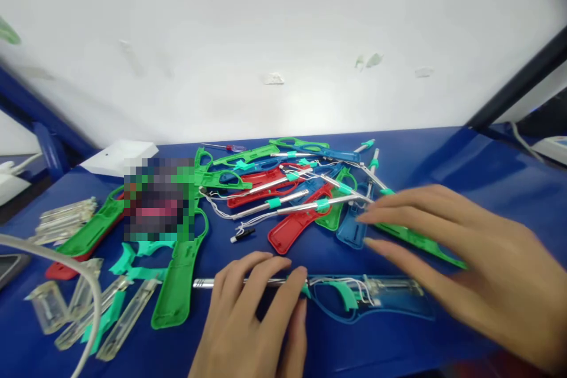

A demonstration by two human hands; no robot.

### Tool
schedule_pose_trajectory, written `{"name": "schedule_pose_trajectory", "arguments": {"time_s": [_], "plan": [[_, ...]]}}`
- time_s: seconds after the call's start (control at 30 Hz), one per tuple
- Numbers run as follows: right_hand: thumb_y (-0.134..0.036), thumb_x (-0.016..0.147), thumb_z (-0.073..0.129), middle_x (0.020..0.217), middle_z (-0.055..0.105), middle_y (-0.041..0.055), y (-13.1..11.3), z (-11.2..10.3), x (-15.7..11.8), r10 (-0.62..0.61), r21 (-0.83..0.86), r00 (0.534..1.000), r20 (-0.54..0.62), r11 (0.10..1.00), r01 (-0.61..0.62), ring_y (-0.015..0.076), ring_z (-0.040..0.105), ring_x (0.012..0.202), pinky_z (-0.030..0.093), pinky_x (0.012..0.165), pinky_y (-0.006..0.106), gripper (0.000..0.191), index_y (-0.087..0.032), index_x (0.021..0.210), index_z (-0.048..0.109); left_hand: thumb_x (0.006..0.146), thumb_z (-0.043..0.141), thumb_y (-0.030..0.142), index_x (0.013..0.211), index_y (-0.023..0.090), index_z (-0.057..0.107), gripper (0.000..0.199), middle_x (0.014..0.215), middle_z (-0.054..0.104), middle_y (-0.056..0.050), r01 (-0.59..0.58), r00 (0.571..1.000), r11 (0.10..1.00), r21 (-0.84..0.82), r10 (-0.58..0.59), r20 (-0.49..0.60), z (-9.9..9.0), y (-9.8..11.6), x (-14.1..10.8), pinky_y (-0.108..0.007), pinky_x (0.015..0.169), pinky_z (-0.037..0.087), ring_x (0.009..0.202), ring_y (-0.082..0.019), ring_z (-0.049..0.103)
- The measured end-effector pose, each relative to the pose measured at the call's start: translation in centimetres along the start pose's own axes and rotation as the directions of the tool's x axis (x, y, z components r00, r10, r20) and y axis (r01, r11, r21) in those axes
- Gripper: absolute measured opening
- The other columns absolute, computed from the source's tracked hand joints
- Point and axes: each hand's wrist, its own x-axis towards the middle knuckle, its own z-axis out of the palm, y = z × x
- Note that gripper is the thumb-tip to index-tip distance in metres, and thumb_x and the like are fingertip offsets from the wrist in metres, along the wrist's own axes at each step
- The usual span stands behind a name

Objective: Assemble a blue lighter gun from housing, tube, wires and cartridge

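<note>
A long-nosed gas lighter lies half-assembled near the front of the table. Its blue handle shell (336, 307) holds a clear fuel tank (394, 286), white wires and a piece of teal tape (345, 294). From the shell a silver tube (204, 283) runs left, under the curled fingers of my left hand (252, 319), which grip it. My right hand (460, 254), slightly blurred, hovers with thumb and fingers apart. Its fingertips are close to a blue shell (353, 227) and the end of a taped silver tube (341, 201) in the pile; contact is unclear.
Red shells (290, 227), green shells (177, 283) and wired tubes lie heaped across the middle. Clear tanks (48, 307) and teal tape strips (124, 257) are at left, beside a white cable (91, 283). A screwdriver (230, 147) and white box (119, 156) sit behind.
</note>
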Motion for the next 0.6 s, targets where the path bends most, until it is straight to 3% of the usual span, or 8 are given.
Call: {"name": "schedule_pose_trajectory", "arguments": {"time_s": [0.07,0.13,0.27,0.37,0.47,0.53,0.6], "plan": [[-0.036,0.118,0.058,0.126,0.076,0.0075,0.0,0.6,2.8,-0.195,-0.014,0.972,0.135,0.980,0.199,0.0302,0.072,0.116,0.062,0.097,0.048,0.023,-0.031,0.135,0.073,0.110,0.061,0.014,0.139,0.028,0.071,0.034,0.132,0.078,-0.004,0.003,1.000,1.000,0.002,-0.003,-0.021,0.2,0.0,-0.2,-0.046,0.099,0.065,0.126,-0.026,0.069],[-0.027,0.116,0.057,0.121,0.074,0.0092,-0.4,1.7,4.8,-0.321,-0.037,0.921,0.222,0.941,0.337,0.0295,0.070,0.108,0.062,0.090,0.047,0.026,-0.025,0.137,0.073,0.109,0.061,0.012,0.136,0.027,0.072,0.033,0.130,0.078,-0.005,0.009,0.999,1.000,-0.004,-0.009,-0.052,0.4,0.0,-0.3,-0.045,0.099,0.065,0.126,-0.026,0.069],[-0.019,0.110,0.063,0.107,0.073,0.0078,-2.0,4.0,6.7,-0.434,-0.060,0.855,0.283,0.882,0.467,0.0304,0.068,0.100,0.059,0.087,0.048,0.019,-0.020,0.123,0.077,0.106,0.062,0.007,0.132,0.025,0.074,0.033,0.127,0.078,-0.006,0.022,0.994,1.000,-0.007,-0.022,-0.108,0.5,-0.3,-0.5,-0.041,0.099,0.063,0.125,-0.025,0.068],[-0.023,0.113,0.059,0.101,0.074,0.0060,-1.9,3.4,7.2,-0.436,-0.075,0.856,0.276,0.879,0.472,0.0292,0.070,0.094,0.058,0.083,0.046,0.019,-0.021,0.116,0.078,0.105,0.062,0.004,0.130,0.024,0.074,0.035,0.126,0.078,-0.005,0.018,0.991,1.000,-0.015,-0.020,-0.129,0.7,-0.5,-0.7,-0.040,0.102,0.062,0.126,-0.024,0.068],[-0.030,0.118,0.051,0.101,0.078,0.0075,0.1,0.4,7.0,-0.317,-0.140,0.924,0.215,0.926,0.351,0.0282,0.075,0.090,0.058,0.084,0.046,0.028,-0.021,0.116,0.078,0.104,0.063,0.004,0.130,0.023,0.074,0.034,0.125,0.078,-0.006,0.014,0.989,1.000,-0.011,-0.015,-0.148,0.9,-0.8,-0.9,-0.039,0.100,0.061,0.124,-0.024,0.068],[-0.037,0.118,0.054,0.099,0.080,0.0071,1.8,-1.7,6.3,-0.229,-0.180,0.951,0.208,0.947,0.267,0.0262,0.078,0.082,0.057,0.071,0.041,0.028,-0.024,0.111,0.078,0.103,0.063,0.005,0.129,0.022,0.074,0.032,0.124,0.077,-0.007,0.007,0.988,1.000,-0.006,-0.008,-0.156,1.1,-1.0,-0.9,-0.038,0.099,0.061,0.122,-0.024,0.068],[-0.040,0.116,0.061,0.102,0.083,0.0037,2.8,-2.9,5.2,-0.212,-0.174,0.934,0.288,0.947,0.269,0.0215,0.081,0.079,0.059,0.068,0.036,0.023,-0.027,0.116,0.079,0.104,0.063,0.005,0.128,0.021,0.074,0.031,0.124,0.077,-0.008,-0.006,0.986,1.000,-0.002,0.005,-0.164,1.2,-1.2,-0.8,-0.038,0.098,0.060,0.121,-0.024,0.068]]}}
